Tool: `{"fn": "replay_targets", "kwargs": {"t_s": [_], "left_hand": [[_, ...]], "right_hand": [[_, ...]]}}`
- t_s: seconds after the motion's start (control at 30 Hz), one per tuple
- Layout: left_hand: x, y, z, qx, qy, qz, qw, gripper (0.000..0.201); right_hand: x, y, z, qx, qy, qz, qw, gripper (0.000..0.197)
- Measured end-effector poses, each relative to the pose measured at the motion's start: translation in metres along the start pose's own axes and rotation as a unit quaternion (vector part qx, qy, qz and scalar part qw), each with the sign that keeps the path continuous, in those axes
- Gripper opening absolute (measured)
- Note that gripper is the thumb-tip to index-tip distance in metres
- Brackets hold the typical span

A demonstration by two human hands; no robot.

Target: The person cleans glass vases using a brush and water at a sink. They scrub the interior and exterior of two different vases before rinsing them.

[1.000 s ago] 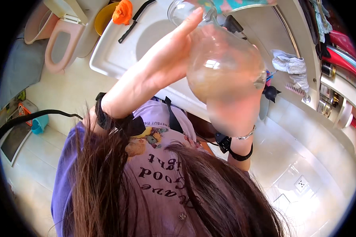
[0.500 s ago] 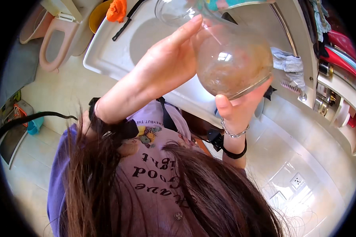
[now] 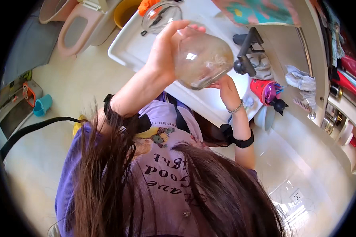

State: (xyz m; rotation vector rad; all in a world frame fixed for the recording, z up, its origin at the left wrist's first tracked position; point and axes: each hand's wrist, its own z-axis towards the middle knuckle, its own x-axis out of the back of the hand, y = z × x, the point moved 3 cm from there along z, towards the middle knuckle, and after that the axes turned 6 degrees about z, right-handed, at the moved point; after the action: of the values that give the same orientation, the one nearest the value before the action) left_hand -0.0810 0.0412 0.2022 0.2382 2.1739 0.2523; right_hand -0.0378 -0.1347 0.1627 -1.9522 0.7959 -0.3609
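Observation:
A clear glass vase (image 3: 203, 59), round-bellied with a narrow neck and a flared mouth, is held tilted over the white sink (image 3: 120, 53). Its mouth points to the far left and its base toward my right side. A cloudy, brownish look shows through the glass, perhaps some water or residue. My left hand (image 3: 164, 53) is closed round the neck, with the thumb on top. At the base, my right hand (image 3: 227, 91) supports the vase from beneath; some of its fingers are hidden by the glass.
A black faucet (image 3: 247, 53) stands just right of the vase. Beside it are a red cup (image 3: 261, 89) with small items and a light-blue basin (image 3: 265, 118). An orange cloth (image 3: 148, 6) lies at the sink's far left corner. A toilet (image 3: 77, 29) stands to the left.
The vase has moved away from the camera and appears smaller. My right hand's thumb no longer shows over the base edge. The view has shifted, bringing the faucet and red cup into sight.

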Motion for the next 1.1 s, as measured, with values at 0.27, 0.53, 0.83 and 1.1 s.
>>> {"fn": "replay_targets", "kwargs": {"t_s": [0.27,0.53,0.83,1.1], "left_hand": [[-0.022,0.019,-0.043,0.057,-0.027,0.000,0.998,0.031],[-0.028,0.023,-0.059,0.179,-0.140,-0.003,0.974,0.051],[-0.038,0.016,-0.053,0.055,-0.084,0.021,0.995,0.031],[0.015,0.011,-0.003,-0.006,0.016,0.105,0.994,0.029]], "right_hand": [[-0.003,0.004,0.020,0.037,-0.017,-0.299,0.954,0.033],[-0.007,-0.004,0.002,0.039,-0.017,-0.267,0.963,0.030],[-0.003,-0.007,-0.008,0.028,-0.008,-0.249,0.968,0.027],[-0.002,0.005,0.049,0.012,-0.007,-0.218,0.976,0.025]]}}
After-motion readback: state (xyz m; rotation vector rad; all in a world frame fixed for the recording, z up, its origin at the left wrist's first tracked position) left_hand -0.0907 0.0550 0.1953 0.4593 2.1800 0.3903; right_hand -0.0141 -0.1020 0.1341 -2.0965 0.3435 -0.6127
